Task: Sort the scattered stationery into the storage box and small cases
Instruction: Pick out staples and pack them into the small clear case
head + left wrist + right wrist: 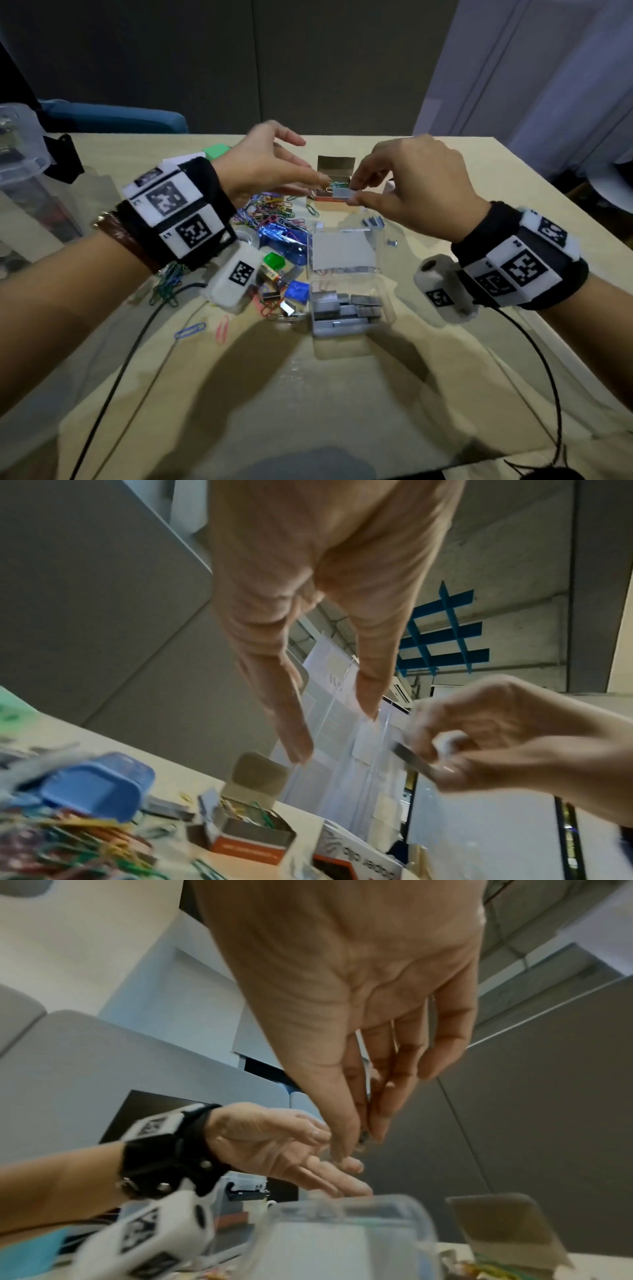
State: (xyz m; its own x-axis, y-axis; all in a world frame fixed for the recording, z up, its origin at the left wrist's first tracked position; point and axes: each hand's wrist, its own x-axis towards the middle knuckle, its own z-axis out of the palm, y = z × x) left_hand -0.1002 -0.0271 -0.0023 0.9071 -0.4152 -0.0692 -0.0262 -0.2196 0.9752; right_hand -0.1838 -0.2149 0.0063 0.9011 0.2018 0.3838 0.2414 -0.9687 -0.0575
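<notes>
Right hand [414, 185] up over the middle of the table [342, 394], thumb and fingertips pinched on a strip of staples [343, 194], lifted clear of the surface. Left hand [270, 168] just beside it, fingers straight and loose, holding nothing, tips nearly touching the strip's end. Below, toward the near edge: clear plastic case [346, 308] lying open, grey staple strips already stacked in its tray. Beyond the hands, toward the far edge: cardboard paper clip box [334, 181], flap up, clips inside. To the left: loose heap of coloured paper clips [270, 212].

Risks from here, by the look of it: thin pinch on a brittle strip, so too much squeeze or a clumsy handover could snap it and scatter staples. Dropped from this height, likely to bounce out of the shallow tray or land in the paper clip box directly underneath — wrong container. Crowded tray too; angled entry could leave it jutting and block the lid.
</notes>
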